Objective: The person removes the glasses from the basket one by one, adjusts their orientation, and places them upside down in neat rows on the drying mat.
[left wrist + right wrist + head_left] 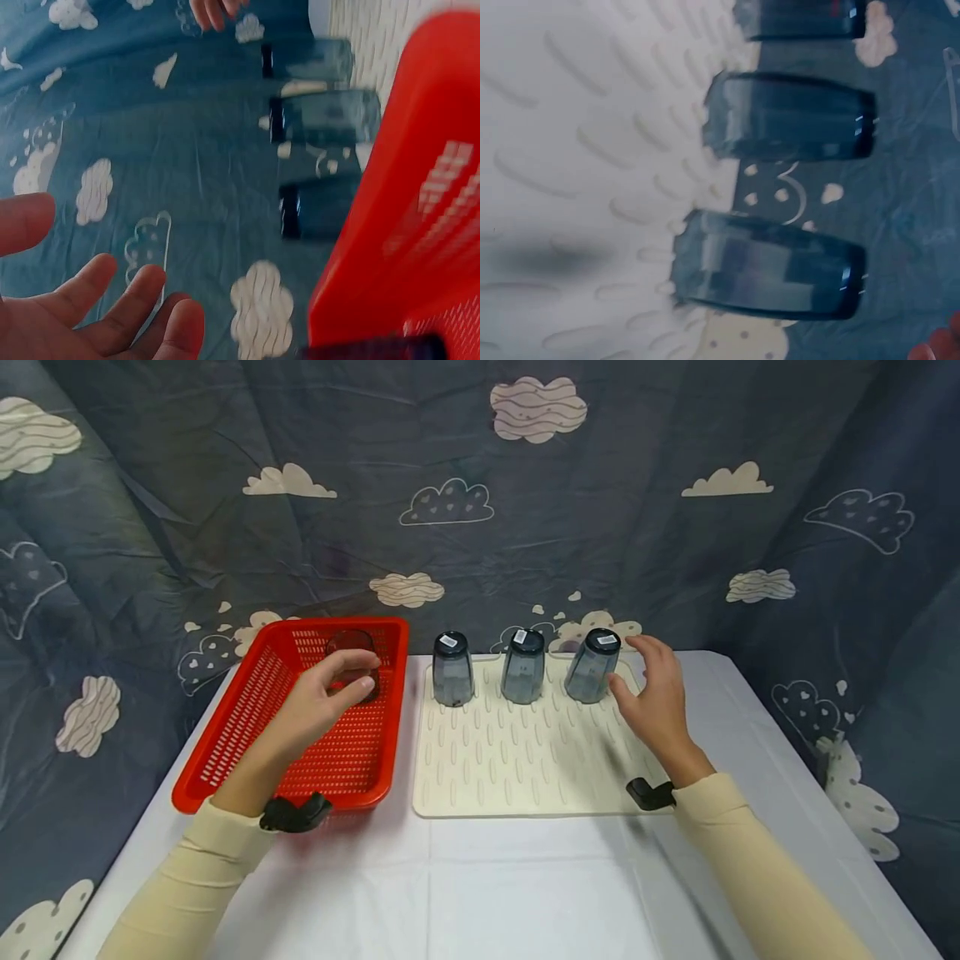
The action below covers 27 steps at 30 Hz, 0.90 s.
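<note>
Three grey-blue drinking glasses stand upside down in a row along the far side of a cream drying mat (510, 760): the left glass (453, 672), the middle glass (523, 668) and the right glass (591, 668). Beside the right glass is my right hand (660, 706), thumb and fingers spread and holding nothing. My left hand (318, 697) hovers over a red plastic basket (401, 727), fingers apart. Partly behind that hand, a dark glass (370, 687) is inside the basket. The left wrist view shows the left palm (90, 330) with nothing in it.
A white cloth (525, 893) covers the table under the basket and mat. Behind them hangs a dark blue curtain (337, 560) with cloud prints, close to the row of glasses.
</note>
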Motion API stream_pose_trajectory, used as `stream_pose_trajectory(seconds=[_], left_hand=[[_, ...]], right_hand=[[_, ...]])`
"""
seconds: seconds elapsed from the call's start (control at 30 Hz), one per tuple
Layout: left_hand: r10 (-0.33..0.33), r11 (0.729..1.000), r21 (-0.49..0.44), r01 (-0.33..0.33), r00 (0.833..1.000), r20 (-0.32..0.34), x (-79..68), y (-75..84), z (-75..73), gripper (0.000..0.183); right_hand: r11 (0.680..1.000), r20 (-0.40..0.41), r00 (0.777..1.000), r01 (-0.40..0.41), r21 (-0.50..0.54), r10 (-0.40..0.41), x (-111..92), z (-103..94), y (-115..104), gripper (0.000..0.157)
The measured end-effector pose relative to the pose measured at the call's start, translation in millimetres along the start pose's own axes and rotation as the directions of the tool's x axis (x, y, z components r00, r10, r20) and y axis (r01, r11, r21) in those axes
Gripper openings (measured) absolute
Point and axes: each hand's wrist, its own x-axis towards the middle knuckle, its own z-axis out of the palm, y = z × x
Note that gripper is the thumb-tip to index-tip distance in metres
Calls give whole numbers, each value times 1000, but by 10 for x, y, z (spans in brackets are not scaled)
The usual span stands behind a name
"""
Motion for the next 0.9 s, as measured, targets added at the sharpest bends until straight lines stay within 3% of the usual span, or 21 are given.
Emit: stream_pose_trajectory(seconds=[0.3, 0.43, 0.53, 0.7, 0.9], left_hand=[[-41, 985, 162, 59, 993, -108, 344, -67, -420, 51], [-81, 951, 284, 121, 985, -149, 484, -200, -524, 55], [-68, 917, 377, 127, 984, -166, 613, -326, -569, 59], [-35, 877, 471, 91, 992, -125, 829, -499, -582, 70], [-57, 831, 551, 74, 997, -46, 1003, -633, -524, 84]], right_hand=[[999, 19, 999, -33, 27, 33, -98, -142, -211, 47], [998, 74, 997, -14, 55, 10, -196, -134, -289, 41], [995, 122, 992, -33, 93, 21, -287, -118, -348, 36], [975, 173, 980, -130, 179, 99, -408, -75, -406, 31], [943, 203, 964, -220, 249, 171, -479, -7, -457, 32]])
